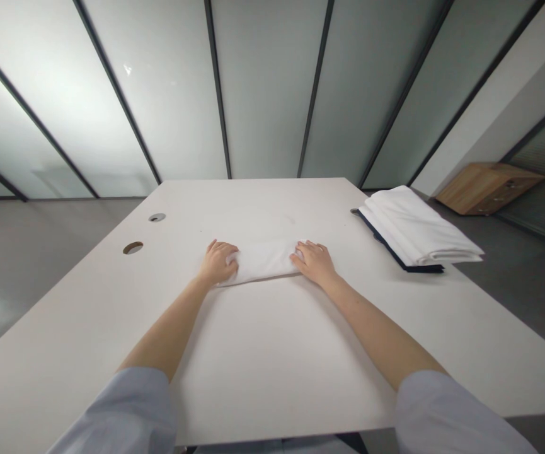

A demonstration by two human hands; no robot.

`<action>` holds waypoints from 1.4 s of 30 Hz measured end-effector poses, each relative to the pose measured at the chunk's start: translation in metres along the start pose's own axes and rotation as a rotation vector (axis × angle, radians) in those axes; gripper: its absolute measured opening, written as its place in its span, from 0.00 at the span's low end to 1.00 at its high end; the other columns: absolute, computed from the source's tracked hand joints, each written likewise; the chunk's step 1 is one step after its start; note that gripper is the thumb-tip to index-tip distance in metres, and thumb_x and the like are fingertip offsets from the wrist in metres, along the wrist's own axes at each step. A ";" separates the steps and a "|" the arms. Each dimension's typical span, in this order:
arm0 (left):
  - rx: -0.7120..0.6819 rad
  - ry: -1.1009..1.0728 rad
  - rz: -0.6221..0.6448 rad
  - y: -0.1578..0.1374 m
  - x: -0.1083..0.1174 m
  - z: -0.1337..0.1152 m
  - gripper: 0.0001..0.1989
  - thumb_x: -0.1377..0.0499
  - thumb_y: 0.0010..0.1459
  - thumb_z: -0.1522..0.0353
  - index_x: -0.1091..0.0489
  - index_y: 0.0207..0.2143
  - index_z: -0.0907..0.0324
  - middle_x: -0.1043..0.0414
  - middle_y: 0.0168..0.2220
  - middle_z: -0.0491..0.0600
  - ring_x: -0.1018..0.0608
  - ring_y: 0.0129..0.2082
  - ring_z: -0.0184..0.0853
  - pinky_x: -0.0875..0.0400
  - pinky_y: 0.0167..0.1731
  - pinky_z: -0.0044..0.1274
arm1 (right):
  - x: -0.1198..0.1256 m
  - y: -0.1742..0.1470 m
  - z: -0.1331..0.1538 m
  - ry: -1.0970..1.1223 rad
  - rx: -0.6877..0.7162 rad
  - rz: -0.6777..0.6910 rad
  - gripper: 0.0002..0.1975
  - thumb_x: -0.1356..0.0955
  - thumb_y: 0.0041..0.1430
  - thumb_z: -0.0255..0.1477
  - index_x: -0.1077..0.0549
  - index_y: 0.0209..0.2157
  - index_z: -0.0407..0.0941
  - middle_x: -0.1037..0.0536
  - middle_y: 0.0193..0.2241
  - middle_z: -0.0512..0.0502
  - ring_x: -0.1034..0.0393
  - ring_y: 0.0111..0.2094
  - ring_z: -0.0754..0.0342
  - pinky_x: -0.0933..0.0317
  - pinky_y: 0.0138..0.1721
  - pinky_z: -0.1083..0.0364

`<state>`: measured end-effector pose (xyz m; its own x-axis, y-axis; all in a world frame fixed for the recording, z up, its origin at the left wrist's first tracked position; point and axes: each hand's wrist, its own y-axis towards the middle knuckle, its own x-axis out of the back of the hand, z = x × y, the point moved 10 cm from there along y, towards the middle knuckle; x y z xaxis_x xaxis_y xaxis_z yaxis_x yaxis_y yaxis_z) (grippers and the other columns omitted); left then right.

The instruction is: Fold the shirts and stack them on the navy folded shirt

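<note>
Left hand (219, 261): its fingers are curling over the left end of a flat, folded white fabric bundle (265, 260); from here I'm not able to tell gripping from pressing.
Right hand (317, 263): its fingers are bending over the opposite end, the thumb lying on the near side; again, pinch or press isn't showing.
White bundle: it's lying between both sets of fingers on a smooth, white, flat tabletop (272, 353), its near edge slanting toward the person at the left fingers.
Fold risk: if one hand is pulling harder, the layers could be skewing or creasing.
Slick surface: with light pressure, the bundle could be sliding or twisting.
White on white: a crooked layer could be escaping notice.
Side pile: well right of the right fingers, a folded white fabric pile (418, 227) is sitting on a dark navy layer (397, 258), one corner overhanging; a knock could be tipping it floorward.
</note>
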<state>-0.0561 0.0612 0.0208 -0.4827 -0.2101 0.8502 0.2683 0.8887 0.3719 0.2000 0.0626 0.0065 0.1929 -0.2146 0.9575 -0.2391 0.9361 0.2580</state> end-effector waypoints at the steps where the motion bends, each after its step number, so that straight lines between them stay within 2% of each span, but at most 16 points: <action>1: 0.041 -0.091 -0.004 0.000 0.001 0.006 0.21 0.47 0.44 0.67 0.26 0.42 0.57 0.23 0.44 0.52 0.27 0.50 0.44 0.48 0.61 0.40 | 0.001 0.000 0.000 -0.010 -0.006 -0.005 0.18 0.40 0.65 0.37 0.28 0.50 0.44 0.30 0.56 0.41 0.41 0.60 0.44 0.51 0.59 0.44; 4: 0.202 -0.444 0.014 -0.002 -0.003 0.029 0.24 0.51 0.44 0.65 0.26 0.42 0.60 0.24 0.45 0.52 0.26 0.48 0.43 0.36 0.53 0.36 | 0.001 -0.001 -0.001 -0.013 -0.011 -0.022 0.18 0.40 0.64 0.35 0.29 0.51 0.44 0.31 0.57 0.40 0.43 0.61 0.44 0.52 0.59 0.45; 7: 0.327 -0.690 0.062 -0.006 -0.012 0.045 0.27 0.52 0.41 0.66 0.25 0.42 0.63 0.23 0.41 0.53 0.25 0.44 0.42 0.31 0.46 0.32 | 0.000 -0.001 -0.003 0.004 -0.008 -0.039 0.19 0.40 0.64 0.35 0.30 0.52 0.44 0.31 0.57 0.39 0.43 0.61 0.44 0.51 0.59 0.44; 11: 0.398 -0.774 0.076 -0.008 -0.014 0.052 0.24 0.48 0.39 0.66 0.25 0.39 0.62 0.23 0.35 0.51 0.24 0.37 0.39 0.31 0.40 0.30 | -0.001 -0.001 -0.005 0.017 -0.009 -0.049 0.19 0.40 0.63 0.35 0.30 0.52 0.44 0.31 0.57 0.40 0.43 0.61 0.44 0.51 0.59 0.44; 16: 0.369 -0.859 0.078 -0.008 -0.014 0.051 0.14 0.45 0.40 0.67 0.27 0.31 0.60 0.26 0.28 0.47 0.27 0.29 0.33 0.33 0.33 0.26 | -0.001 -0.001 -0.006 0.025 -0.003 -0.048 0.19 0.40 0.63 0.35 0.30 0.52 0.45 0.31 0.57 0.40 0.43 0.61 0.45 0.51 0.58 0.45; 20: 0.328 -0.840 0.064 -0.006 -0.016 0.054 0.08 0.43 0.40 0.67 0.33 0.27 0.59 0.33 0.23 0.43 0.31 0.25 0.29 0.38 0.27 0.22 | -0.001 -0.001 -0.007 0.031 -0.003 -0.043 0.19 0.39 0.63 0.35 0.30 0.52 0.44 0.31 0.57 0.40 0.43 0.61 0.45 0.50 0.58 0.45; 24: 0.314 -0.805 -0.001 -0.005 -0.014 0.060 0.07 0.43 0.42 0.66 0.39 0.25 0.57 0.38 0.21 0.40 0.34 0.23 0.28 0.40 0.24 0.20 | -0.001 -0.002 -0.008 0.036 -0.005 -0.050 0.19 0.39 0.63 0.35 0.29 0.52 0.44 0.31 0.57 0.39 0.43 0.61 0.44 0.50 0.58 0.45; 28: 0.421 -0.761 -0.160 -0.007 -0.006 0.074 0.08 0.45 0.44 0.66 0.43 0.25 0.56 0.41 0.22 0.40 0.34 0.22 0.28 0.40 0.24 0.20 | -0.001 -0.002 -0.009 0.043 -0.015 -0.052 0.19 0.40 0.63 0.35 0.29 0.52 0.44 0.31 0.57 0.39 0.42 0.60 0.44 0.49 0.58 0.45; 31: 0.531 -0.789 -0.278 -0.013 -0.001 0.086 0.07 0.46 0.45 0.65 0.43 0.27 0.56 0.40 0.23 0.40 0.32 0.24 0.28 0.36 0.26 0.21 | -0.001 -0.003 -0.009 0.048 -0.029 -0.062 0.19 0.40 0.63 0.35 0.29 0.52 0.44 0.31 0.57 0.39 0.42 0.60 0.44 0.52 0.59 0.42; 33: 0.556 -0.770 -0.307 -0.015 0.002 0.089 0.07 0.46 0.46 0.65 0.41 0.28 0.56 0.39 0.24 0.41 0.31 0.24 0.29 0.34 0.27 0.22 | 0.000 -0.003 -0.010 0.045 -0.044 -0.083 0.19 0.40 0.63 0.35 0.29 0.51 0.45 0.30 0.56 0.39 0.41 0.59 0.44 0.55 0.60 0.40; 37: 0.443 -0.592 -0.214 -0.011 0.004 0.073 0.08 0.46 0.48 0.61 0.38 0.29 0.56 0.34 0.26 0.44 0.28 0.29 0.32 0.32 0.31 0.25 | 0.004 -0.004 -0.013 0.028 -0.082 -0.130 0.18 0.39 0.62 0.36 0.29 0.50 0.46 0.28 0.54 0.39 0.39 0.57 0.44 0.57 0.59 0.39; 42: 0.252 -0.347 -0.045 -0.006 -0.004 0.041 0.19 0.42 0.48 0.54 0.33 0.36 0.58 0.29 0.39 0.51 0.25 0.37 0.38 0.30 0.39 0.29 | 0.011 -0.004 -0.018 0.007 -0.125 -0.143 0.17 0.39 0.62 0.36 0.28 0.47 0.45 0.27 0.52 0.39 0.37 0.54 0.44 0.54 0.56 0.41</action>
<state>-0.0898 0.0729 0.0002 -0.7523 -0.1394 0.6439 0.0495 0.9626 0.2663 0.2203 0.0613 0.0131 0.2230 -0.3464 0.9112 -0.0888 0.9236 0.3729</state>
